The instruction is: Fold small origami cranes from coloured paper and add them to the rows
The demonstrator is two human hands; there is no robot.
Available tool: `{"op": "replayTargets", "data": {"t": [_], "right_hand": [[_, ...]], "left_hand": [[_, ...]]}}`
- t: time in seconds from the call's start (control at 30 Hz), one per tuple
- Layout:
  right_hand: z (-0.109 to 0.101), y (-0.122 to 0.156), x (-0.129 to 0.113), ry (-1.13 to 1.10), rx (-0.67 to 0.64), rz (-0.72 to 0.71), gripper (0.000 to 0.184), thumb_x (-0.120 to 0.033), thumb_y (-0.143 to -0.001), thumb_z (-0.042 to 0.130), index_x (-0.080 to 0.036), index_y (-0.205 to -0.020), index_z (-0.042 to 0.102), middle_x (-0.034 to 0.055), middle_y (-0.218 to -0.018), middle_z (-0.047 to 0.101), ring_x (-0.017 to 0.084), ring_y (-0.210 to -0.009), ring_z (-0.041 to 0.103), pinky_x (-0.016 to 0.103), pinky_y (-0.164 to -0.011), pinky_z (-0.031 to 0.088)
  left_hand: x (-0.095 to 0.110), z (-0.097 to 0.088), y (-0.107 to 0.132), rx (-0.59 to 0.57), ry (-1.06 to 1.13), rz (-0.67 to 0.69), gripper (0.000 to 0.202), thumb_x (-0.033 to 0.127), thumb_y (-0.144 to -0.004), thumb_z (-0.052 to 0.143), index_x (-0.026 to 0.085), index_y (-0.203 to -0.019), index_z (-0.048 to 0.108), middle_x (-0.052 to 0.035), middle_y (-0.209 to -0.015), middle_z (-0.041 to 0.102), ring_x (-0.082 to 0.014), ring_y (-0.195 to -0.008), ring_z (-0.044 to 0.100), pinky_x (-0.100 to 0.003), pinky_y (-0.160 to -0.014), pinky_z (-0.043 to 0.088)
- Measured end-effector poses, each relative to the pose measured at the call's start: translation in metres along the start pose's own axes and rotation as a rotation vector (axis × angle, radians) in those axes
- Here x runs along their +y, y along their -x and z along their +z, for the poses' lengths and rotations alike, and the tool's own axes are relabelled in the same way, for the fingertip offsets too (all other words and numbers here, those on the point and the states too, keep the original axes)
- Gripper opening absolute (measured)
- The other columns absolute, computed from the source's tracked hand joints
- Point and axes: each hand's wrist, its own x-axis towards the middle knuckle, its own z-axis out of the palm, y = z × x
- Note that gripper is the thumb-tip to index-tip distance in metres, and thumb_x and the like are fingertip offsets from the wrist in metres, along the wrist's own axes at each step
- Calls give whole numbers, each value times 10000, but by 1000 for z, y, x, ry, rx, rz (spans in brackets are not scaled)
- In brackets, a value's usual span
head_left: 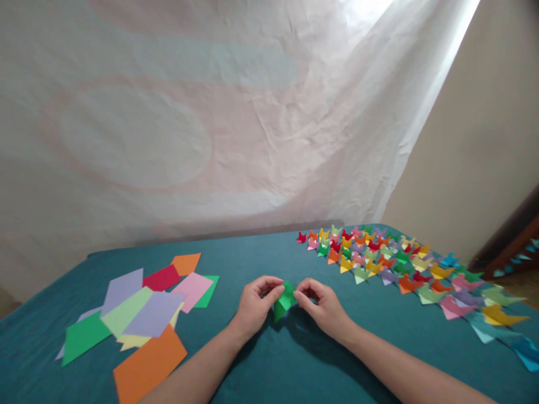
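Observation:
A partly folded piece of green origami paper (pixel 285 301) is held up just above the table, between my two hands. My left hand (pixel 260 303) pinches its upper left side between thumb and fingers. On the opposite side, the thumb and fingertips of my right hand (pixel 319 303) close on the paper's right edge. Creases and a downward-pointing flap show on the green paper. The fingertips hide parts of its edges.
Loose coloured paper sheets (pixel 145 314) lie overlapping on the left of the teal-covered table (pixel 252 252). Several rows of small folded paper birds (pixel 389 275) stand on the right. A whitish sheet of cloth (pixel 236 123) hangs behind the table.

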Motion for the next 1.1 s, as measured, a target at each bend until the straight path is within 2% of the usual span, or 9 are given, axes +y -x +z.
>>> {"op": "replayTargets", "data": {"t": [0.17, 0.27, 0.4, 0.6, 0.87, 1.1], "right_hand": [[2, 0, 2, -114, 11, 31, 167, -322, -839, 558, -184, -910, 496, -29, -671, 524, 114, -575, 504, 234, -555, 407], [2, 0, 3, -104, -14, 31, 200, -331, -843, 552, -178, -967, 514, -21, -694, 532, 116, -589, 502, 237, -568, 407], [0, 0, 2, -5, -71, 24, 195, -357, -853, 534, -167, -871, 579, -15, -670, 521, 115, -596, 466, 234, -567, 383], [0, 0, 1, 79, -85, 15, 269, -383, -878, 485, -168, -735, 559, -25, -608, 480, 114, -579, 435, 230, -558, 353], [-1, 0, 1, 100, -41, -12, 267, -369, -895, 453, -170, -734, 528, -21, -624, 484, 116, -588, 441, 229, -563, 360], [-1, 0, 1, 98, 18, -25, 265, -383, -899, 450, -178, -750, 528, -16, -631, 491, 122, -587, 455, 234, -567, 381]], "left_hand": [[1, 0, 0, -5, -30, -15, 225, 314, -731, 682, 133, -864, 685, -56, -820, 694, -161, -747, 617, -248, -716, 472], [3, 0, 0, 0, -47, -11, 223, 318, -725, 684, 134, -852, 693, -54, -801, 698, -164, -728, 620, -251, -705, 475], [4, 0, 1, -5, -49, -12, 212, 315, -725, 683, 138, -839, 697, -51, -796, 702, -162, -725, 622, -246, -702, 474], [0, 0, 1, -14, -52, -20, 213, 317, -728, 684, 138, -842, 689, -54, -805, 698, -159, -728, 617, -242, -699, 468], [-4, 0, -1, -118, 7, -63, 306, 348, -742, 676, 136, -959, 638, -59, -862, 676, -158, -777, 605, -240, -710, 461], [-5, -1, 0, -121, -34, -38, 268, 384, -757, 649, 128, -826, 615, -14, -713, 614, -126, -650, 554, -222, -633, 434]]}}
